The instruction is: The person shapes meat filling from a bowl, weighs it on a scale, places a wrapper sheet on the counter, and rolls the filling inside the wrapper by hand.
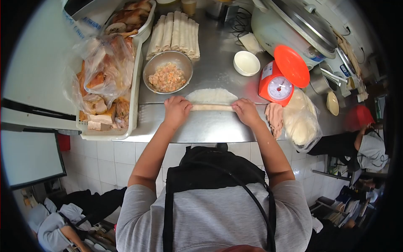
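Observation:
A thin round dough wrapper (pixel 212 96) lies on the metal counter, its near edge rolled up into a long tube, the spring roll (pixel 212 107). My left hand (pixel 177 110) grips the left end of this roll with curled fingers. At the opposite end, my right hand (pixel 247 111) is closed on it in the same way. Any filling inside is hidden. Just beyond my left hand stands a metal bowl (pixel 187 69) of minced orange-and-white filling (pixel 167 78). Finished spring rolls (pixel 176 35) are stacked behind that bowl.
On the left, a white crate (pixel 135 84) holds cooked meat and a plastic bag. To the right are a red scale (pixel 280 86), a pink cloth (pixel 274 119), bagged dough (pixel 302 122), a white bowl (pixel 247 63) and a large cooker (pixel 273 29). Other people stand behind on both sides.

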`<state>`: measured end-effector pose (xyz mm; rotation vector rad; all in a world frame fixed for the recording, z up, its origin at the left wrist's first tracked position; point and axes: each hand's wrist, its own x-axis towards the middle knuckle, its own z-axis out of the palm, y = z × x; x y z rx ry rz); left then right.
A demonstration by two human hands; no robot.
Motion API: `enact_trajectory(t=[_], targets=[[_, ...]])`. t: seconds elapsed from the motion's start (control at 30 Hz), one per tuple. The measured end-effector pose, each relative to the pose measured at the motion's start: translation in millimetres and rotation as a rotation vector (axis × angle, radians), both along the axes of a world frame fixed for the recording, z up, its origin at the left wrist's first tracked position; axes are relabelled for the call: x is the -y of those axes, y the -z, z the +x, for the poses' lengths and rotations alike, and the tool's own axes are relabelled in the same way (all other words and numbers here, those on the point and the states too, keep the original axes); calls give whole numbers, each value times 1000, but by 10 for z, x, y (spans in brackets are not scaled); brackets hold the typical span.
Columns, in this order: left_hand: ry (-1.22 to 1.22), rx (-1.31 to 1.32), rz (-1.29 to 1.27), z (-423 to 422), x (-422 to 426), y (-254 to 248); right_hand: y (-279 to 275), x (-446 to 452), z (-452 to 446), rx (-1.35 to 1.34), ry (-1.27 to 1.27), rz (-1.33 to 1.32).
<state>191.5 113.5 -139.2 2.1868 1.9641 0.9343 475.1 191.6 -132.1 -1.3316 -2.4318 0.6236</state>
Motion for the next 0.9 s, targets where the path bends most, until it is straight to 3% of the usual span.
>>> enact_trajectory(t=[0.17, 0.27, 0.4, 0.5, 0.6, 0.7, 0.9], targets=[[-115, 44, -120, 44, -62, -1, -73, 67, -179, 149, 164, 69], [-155, 17, -235, 63, -95, -70, -17, 84, -241, 60, -4, 487], [-186, -1, -329, 84, -143, -145, 15, 69, -369, -106, -327, 412], [-222, -58, -283, 135, -136, -158, 19, 6, -366, -71, -334, 284], [-181, -199, 85, 355, -145, -23, -55, -33, -378, -48, -353, 187], [41, -52, 67, 576, -101, -21, -76, -70, -414, 5, -351, 124], [12, -1, 4, 578, -154, 34, -48, -127, -440, 43, -350, 59]])
